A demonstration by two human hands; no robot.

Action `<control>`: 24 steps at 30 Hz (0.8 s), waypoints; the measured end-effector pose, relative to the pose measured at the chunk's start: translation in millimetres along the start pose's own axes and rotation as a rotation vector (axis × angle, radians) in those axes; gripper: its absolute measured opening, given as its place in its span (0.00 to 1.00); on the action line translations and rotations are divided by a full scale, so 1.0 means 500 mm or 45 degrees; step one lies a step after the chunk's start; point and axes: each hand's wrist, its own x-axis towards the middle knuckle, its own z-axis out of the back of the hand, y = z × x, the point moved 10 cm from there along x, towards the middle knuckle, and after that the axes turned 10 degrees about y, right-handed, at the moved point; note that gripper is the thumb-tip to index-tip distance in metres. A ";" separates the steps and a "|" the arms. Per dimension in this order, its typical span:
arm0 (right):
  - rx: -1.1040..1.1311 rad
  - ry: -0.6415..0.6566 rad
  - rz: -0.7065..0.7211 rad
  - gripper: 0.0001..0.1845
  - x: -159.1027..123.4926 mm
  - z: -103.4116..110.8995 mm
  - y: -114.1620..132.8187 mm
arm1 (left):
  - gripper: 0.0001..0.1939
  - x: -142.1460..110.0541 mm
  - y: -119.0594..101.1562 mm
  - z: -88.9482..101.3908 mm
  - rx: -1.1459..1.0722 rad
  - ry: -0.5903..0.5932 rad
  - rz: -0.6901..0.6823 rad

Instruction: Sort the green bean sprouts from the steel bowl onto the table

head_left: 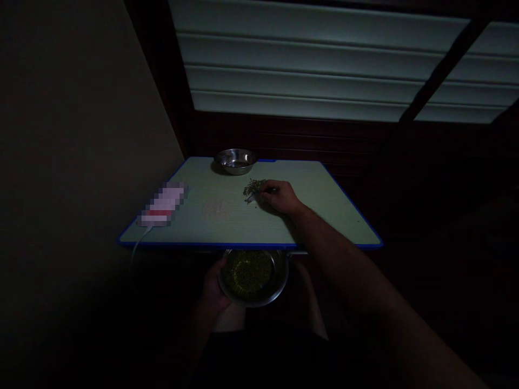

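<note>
My right hand (279, 195) is pinched closed over the table (320, 216) on what looks like a small spoon (252, 198); the dim light hides its details. Its tip meets a loose heap of small green beans (252, 186), with a few strays around it. Below the table's front edge, my left hand (214, 283) grips the left rim of a metal bowl (279, 293). Many small green beans (249, 273) lie inside that bowl. Part of my left hand is lost in shadow.
Near the table's back edge stands another metal bowl (235, 162). A blurred-out phone-like device (164, 202) lies at the left, its white cable (135, 246) hanging over the front edge. Tiny pale grains (219, 209) are spread left of the heap. Walls border the left and back.
</note>
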 end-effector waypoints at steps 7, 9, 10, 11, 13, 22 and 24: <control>-0.014 -0.013 -0.021 0.07 0.000 0.001 -0.006 | 0.09 0.002 0.008 0.005 -0.010 0.033 0.062; -0.015 -0.009 -0.035 0.08 -0.001 0.002 -0.007 | 0.09 0.004 0.007 0.004 -0.018 0.051 0.049; -0.014 -0.010 -0.042 0.08 -0.001 0.003 -0.007 | 0.09 0.004 0.006 0.003 -0.019 0.058 0.039; -0.011 -0.014 -0.047 0.08 -0.002 0.004 -0.007 | 0.09 0.004 0.005 0.003 -0.017 0.061 0.032; 0.000 -0.025 -0.052 0.08 -0.002 0.007 -0.007 | 0.09 0.004 0.004 0.002 -0.008 0.063 0.025; 0.043 -0.027 -0.078 0.06 -0.005 0.012 -0.005 | 0.09 0.001 0.002 -0.002 -0.020 0.069 0.019; 0.069 -0.025 -0.091 0.05 -0.006 0.012 -0.004 | 0.09 0.003 0.004 0.003 -0.033 0.060 0.024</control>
